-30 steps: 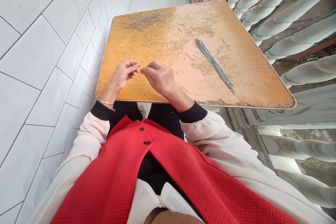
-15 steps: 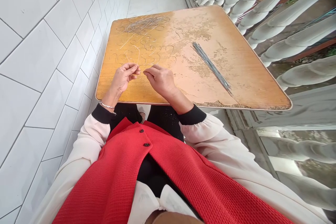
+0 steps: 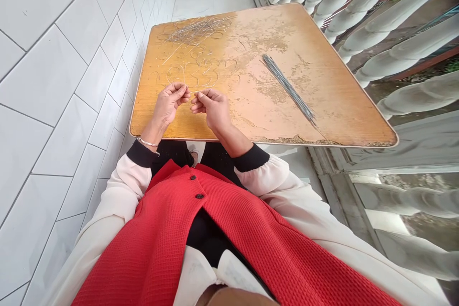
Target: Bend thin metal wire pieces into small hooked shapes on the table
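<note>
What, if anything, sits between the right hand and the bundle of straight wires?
Nothing visible: only bare, worn tabletop lies between the right hand and the bundle of straight wires. The bent hooks lie ahead, off that line.

Worn, flaking wooden table (image 3: 322, 119), thin shiny metal wires (image 3: 287, 87), glossy white tiled wall (image 3: 53, 81).

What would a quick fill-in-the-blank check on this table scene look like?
1. The bundle of straight wires lies to the ____ of the right hand.
2. The bracelet circles the ____ wrist.
3. The tangled wire pile lies at the far ____ corner of the table.
4. The buttoned vest is ____.
Missing words: right; left; left; red.
</note>
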Demonstrator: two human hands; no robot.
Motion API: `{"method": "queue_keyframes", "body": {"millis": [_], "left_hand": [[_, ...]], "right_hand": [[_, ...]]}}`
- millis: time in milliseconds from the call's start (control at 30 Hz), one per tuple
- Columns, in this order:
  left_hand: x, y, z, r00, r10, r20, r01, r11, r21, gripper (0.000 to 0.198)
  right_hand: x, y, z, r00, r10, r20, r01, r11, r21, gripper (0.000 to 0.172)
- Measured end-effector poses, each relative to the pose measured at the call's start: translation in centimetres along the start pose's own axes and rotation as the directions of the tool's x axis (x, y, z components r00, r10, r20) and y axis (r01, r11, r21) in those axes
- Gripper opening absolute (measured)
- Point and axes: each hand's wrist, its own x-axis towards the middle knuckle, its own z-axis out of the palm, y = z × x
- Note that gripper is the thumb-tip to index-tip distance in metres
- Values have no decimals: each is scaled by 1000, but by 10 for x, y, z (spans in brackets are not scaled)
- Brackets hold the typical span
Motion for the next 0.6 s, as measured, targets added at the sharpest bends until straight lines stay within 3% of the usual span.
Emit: {"method": "queue_keyframes", "body": {"millis": [100, 167, 433, 600], "left_hand": [[3, 2, 0, 1000, -5, -11, 5, 1000, 10, 14], [5, 5, 0, 1000, 2, -5, -2, 1000, 4, 15], [12, 21, -2, 990, -70, 123, 59, 994, 92, 15], [17, 24, 5, 971, -96, 220, 68, 989, 127, 14]], "right_hand": [[-2, -2, 6, 995, 102, -2, -100, 980, 170, 18], [-3, -3, 4, 991, 130, 21, -132, 972, 196, 16], [3, -18, -25, 998, -15, 62, 23, 992, -128, 23], [14, -30, -24, 982, -8, 187, 42, 984, -175, 28]]}}
